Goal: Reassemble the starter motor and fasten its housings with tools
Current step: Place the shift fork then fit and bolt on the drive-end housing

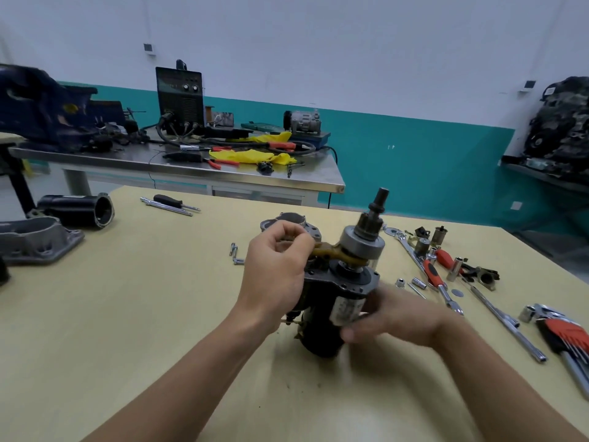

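While the starter motor point(341, 291) stands upright on the table point(153, 314), the blurred right hand point(392, 317) grips its black body. The left hand point(277, 266) pinches the yellow lever point(328, 250) near its top. Wrenches point(443, 283) lie to the right.

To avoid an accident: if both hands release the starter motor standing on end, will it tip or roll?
It may tip: the starter motor stands tall on its narrow black end, with the gear and shaft on top. It looks mostly metal, so probably heavy for its size. Lying down, its round body could roll.
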Demonstrator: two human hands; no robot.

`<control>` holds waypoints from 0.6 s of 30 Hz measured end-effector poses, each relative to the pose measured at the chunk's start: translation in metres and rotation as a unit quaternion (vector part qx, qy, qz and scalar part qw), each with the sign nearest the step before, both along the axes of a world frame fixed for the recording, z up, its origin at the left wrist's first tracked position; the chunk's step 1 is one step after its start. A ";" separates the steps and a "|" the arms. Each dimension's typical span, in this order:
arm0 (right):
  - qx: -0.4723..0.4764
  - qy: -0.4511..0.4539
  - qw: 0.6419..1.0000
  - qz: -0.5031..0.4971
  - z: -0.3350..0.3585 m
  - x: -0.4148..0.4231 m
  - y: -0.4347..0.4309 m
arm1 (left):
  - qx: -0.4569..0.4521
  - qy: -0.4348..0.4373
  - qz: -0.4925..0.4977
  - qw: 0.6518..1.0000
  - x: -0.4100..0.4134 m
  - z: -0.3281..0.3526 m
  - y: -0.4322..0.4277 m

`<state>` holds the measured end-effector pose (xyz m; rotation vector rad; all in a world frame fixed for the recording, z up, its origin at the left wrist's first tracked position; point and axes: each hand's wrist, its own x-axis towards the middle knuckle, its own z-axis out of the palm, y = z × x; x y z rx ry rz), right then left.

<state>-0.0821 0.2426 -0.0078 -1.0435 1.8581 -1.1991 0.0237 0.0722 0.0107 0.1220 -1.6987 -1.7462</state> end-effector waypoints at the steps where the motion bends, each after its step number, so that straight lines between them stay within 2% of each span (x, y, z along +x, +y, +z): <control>1: 0.048 0.046 0.998 0.002 0.011 -0.007 0.006 | -0.003 0.002 -0.002 1.000 0.001 0.000 -0.001; 4: 0.128 0.158 0.977 -0.058 0.036 -0.027 0.002 | 0.001 0.011 0.009 1.000 0.002 -0.001 -0.011; 10: 0.127 0.352 0.922 -0.105 0.027 -0.038 -0.082 | -0.001 0.009 0.067 0.998 0.008 0.001 -0.049; 14: 0.073 0.377 0.921 -0.062 0.012 -0.038 -0.130 | 0.009 0.007 0.131 0.991 0.015 -0.003 -0.085; 18: 0.101 0.415 0.903 -0.047 0.007 -0.039 -0.174 | 0.021 0.008 0.164 0.986 0.020 -0.004 -0.110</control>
